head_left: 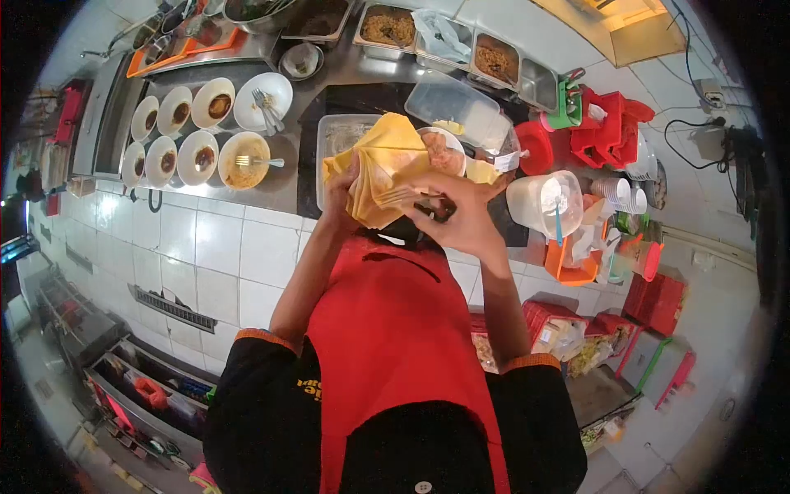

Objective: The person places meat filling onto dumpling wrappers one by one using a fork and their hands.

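Observation:
A fanned stack of thin yellow wonton wrappers (383,169) is held up above the counter, its layered edges facing me. My left hand (341,196) is closed around the stack's left side. At the lower right edge my right hand (457,206) has its fingers curled, with thumb and fingertips pinching the layers. Just behind the stack is a round dish of pinkish minced filling (444,154), partly covered by the wrappers. A clear plastic tub (327,140) stands behind my left hand. Yellow pieces (481,171) lie near my right hand.
Several white bowls with dark sauce (197,156) stand at the left, beside a bowl with a fork (244,173). A clear box (453,103) lies behind the filling. At the right are a tub of white powder (535,214) and red baskets (605,132). Metal food trays (496,59) line the back.

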The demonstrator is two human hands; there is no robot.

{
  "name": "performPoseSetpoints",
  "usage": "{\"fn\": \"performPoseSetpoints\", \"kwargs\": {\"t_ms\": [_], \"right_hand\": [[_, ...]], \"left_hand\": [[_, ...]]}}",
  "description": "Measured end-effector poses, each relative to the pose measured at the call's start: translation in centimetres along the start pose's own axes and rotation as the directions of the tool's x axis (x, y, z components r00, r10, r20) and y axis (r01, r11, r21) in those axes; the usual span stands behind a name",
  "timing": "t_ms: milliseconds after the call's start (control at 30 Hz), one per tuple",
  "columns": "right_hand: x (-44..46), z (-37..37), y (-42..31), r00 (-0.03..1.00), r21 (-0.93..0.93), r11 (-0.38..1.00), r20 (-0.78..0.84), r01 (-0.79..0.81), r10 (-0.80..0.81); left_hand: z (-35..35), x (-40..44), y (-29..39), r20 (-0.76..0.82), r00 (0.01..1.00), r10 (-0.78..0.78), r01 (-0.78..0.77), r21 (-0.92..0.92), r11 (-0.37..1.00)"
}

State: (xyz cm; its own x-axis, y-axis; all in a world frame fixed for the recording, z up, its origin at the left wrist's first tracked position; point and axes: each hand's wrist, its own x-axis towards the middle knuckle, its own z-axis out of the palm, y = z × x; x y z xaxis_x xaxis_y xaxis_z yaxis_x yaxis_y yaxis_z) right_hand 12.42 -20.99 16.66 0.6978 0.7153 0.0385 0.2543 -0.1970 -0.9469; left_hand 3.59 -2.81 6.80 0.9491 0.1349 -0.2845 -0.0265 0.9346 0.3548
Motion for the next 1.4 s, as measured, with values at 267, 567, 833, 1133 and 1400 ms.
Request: {"fn": "performPoseSetpoints", "kwargs": {"t_ms": [267, 567, 833, 1133, 1400], "right_hand": [[-0.5, -3.4, 2.5, 0.989, -0.194, 0.981, 0.149, 0.016, 0.014], [4.0, -0.8, 2.3, 0.994, -0.239, 0.965, 0.033, 0.106, -0.101], [0.9, 4.4, -1.3, 0.971, -0.213, 0.949, 0.002, 0.233, -0.238], [-2.4, -5.4, 16.9, 0.835, -0.596, 0.592, -0.306, -0.543, 0.457], [-1.3, -3.2, 18.6, 0.795, -0.720, 0.385, -0.388, -0.577, 0.466]], "left_hand": [[-1.0, -0.1, 0.8, 0.069, 0.997, 0.018, -0.016, -0.027, 1.000], [-0.5, 0.3, -0.8, 0.032, 0.992, -0.125, 0.125, -0.012, 0.992], [-5.9, 1.7, -1.9, 0.289, 0.955, 0.069, 0.025, -0.309, 0.951], [-10.5, 0.0, 0.6, -0.085, 0.963, 0.256, -0.267, -0.167, 0.949], [-8.5, -0.7, 0.6, -0.035, 0.984, 0.172, -0.173, -0.374, 0.911]]}}
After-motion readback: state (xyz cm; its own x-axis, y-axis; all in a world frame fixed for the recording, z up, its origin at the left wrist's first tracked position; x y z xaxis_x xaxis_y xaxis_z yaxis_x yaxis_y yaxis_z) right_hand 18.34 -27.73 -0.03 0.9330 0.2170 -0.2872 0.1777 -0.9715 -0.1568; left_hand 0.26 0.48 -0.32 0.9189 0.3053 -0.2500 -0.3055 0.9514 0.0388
